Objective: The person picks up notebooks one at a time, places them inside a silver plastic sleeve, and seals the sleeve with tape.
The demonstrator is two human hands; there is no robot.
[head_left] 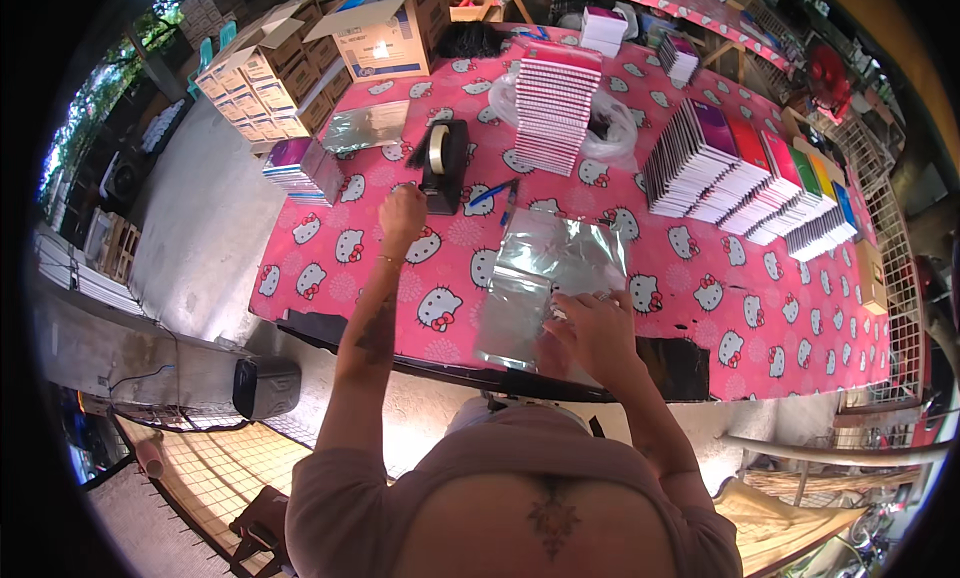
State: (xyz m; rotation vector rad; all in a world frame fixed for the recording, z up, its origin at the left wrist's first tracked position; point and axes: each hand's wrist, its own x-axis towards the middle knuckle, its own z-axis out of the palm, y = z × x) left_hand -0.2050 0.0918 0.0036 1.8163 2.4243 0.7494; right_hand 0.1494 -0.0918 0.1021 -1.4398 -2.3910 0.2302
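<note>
My left hand (402, 214) is closed, fingertips together, just left of a black tape dispenser (446, 168) with a pale roll of tape. Whatever it pinches is too small to make out. At the table's near edge my right hand (597, 330) rests on shiny clear plastic sheets (520, 288), its thumb and fingers curled around a crumpled part. The plastic lies folded over at its left side, and glare hides what may be under it. A blue pen (490, 192) lies between the dispenser and the plastic, beside a dark slim tool (511, 200).
A tall stack of notebooks (556, 108) stands beyond the plastic. Rows of notebooks (715, 168) fill the right side, and a smaller stack (300, 170) sits at the left edge. More clear plastic (368, 125) lies near an open cardboard box (385, 43). A pink patterned cloth (440, 308) covers the table.
</note>
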